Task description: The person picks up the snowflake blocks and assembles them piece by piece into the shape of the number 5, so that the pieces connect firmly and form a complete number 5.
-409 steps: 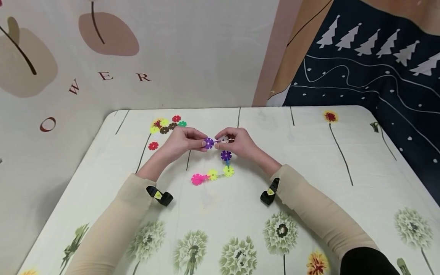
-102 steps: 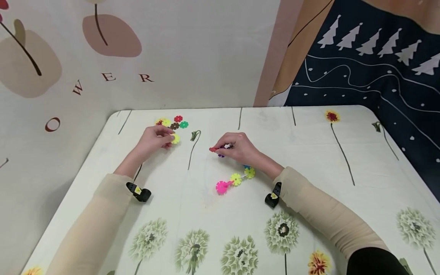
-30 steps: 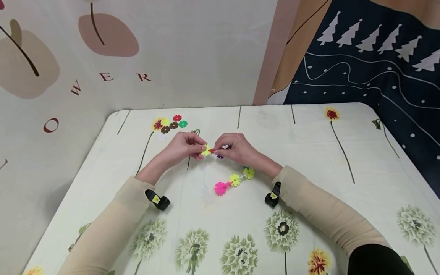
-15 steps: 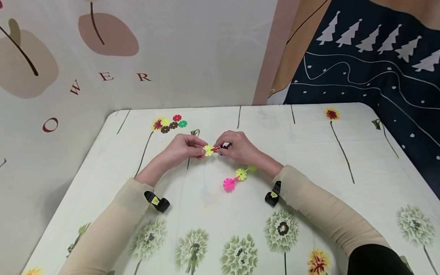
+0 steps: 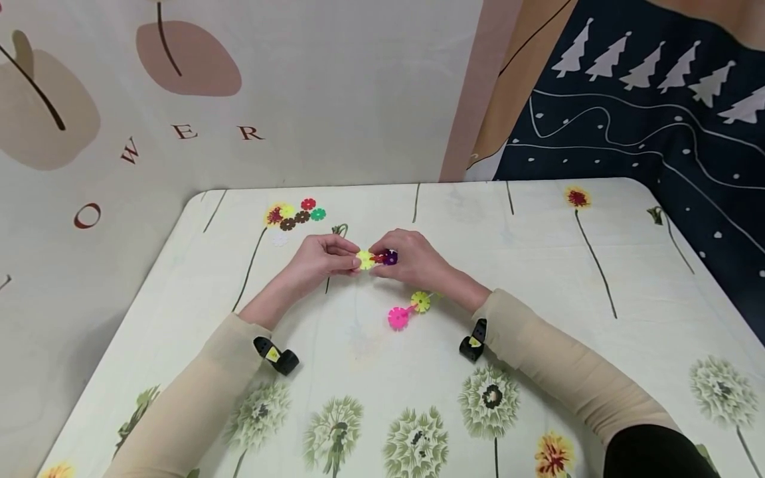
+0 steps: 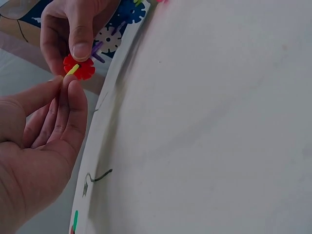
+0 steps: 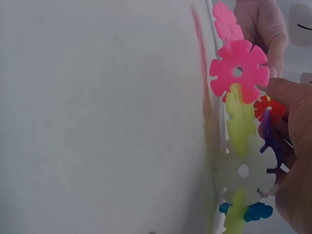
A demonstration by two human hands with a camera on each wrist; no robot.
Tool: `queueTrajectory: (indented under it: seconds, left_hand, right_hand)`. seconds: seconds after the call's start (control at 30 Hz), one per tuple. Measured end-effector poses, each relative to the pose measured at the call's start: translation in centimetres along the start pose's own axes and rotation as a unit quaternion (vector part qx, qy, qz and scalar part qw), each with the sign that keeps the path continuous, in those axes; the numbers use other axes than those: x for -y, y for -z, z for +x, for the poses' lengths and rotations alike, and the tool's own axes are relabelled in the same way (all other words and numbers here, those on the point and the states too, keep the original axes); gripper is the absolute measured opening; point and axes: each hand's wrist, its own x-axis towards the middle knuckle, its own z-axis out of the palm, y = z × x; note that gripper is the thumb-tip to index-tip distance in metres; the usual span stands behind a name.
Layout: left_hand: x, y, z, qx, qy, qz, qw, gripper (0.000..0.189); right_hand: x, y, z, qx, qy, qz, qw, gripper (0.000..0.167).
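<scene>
My left hand (image 5: 319,259) pinches a yellow notched snowflake disc (image 5: 365,259) between thumb and fingertips. In the left wrist view this disc is edge-on, meeting the rim of a red snowflake disc (image 6: 86,71). My right hand (image 5: 418,262) grips the red disc, thumb on its face. Behind red, a purple disc (image 5: 390,257) continues a chain, partly covered by the right hand. The chain's other end droops below that hand, with a pink disc (image 5: 398,318) and a yellow one. The right wrist view also shows a whitish disc (image 7: 243,170) and a blue disc (image 7: 258,211) in it.
Loose discs lie at the back left: a red one (image 5: 307,204), a green one (image 5: 317,214), two brown ones (image 5: 302,217), a yellow one (image 5: 287,211) and a faint white one (image 5: 279,239). The flower-printed tablecloth (image 5: 335,372) meets hanging cloth behind.
Earlier my left hand held a purple disc, later a yellow one near the loose discs. It brought that yellow disc right, against the red one. The chain's pink end swung slightly right.
</scene>
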Motion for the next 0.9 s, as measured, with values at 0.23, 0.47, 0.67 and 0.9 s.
queueTrajectory:
  seconds: [0.23, 0.47, 0.67, 0.9]
  left_hand:
    - [0.1, -0.3, -0.1, -0.002, -0.002, -0.023, 0.9997, 0.024]
    - [0.0, -0.3, -0.1, 0.009, -0.024, 0.024, 0.9994, 0.026]
    - [0.2, 1.2, 0.0, -0.013, -0.061, 0.113, 0.9916, 0.026]
    - [0.7, 5.6, 0.1, -0.083, -0.082, 0.201, 0.9726, 0.028]
  right_hand:
    - [0.1, -0.4, 0.2, -0.009, 0.008, -0.013, 0.9998, 0.034]
    - [0.3, -0.5, 0.1, -0.007, 0.008, -0.016, 0.9998, 0.035]
    - [0.0, -0.3, -0.1, 0.012, -0.002, -0.010, 0.9999, 0.034]
    - [-0.3, 0.2, -0.4, 0.045, 0.005, -0.021, 0.9987, 0.034]
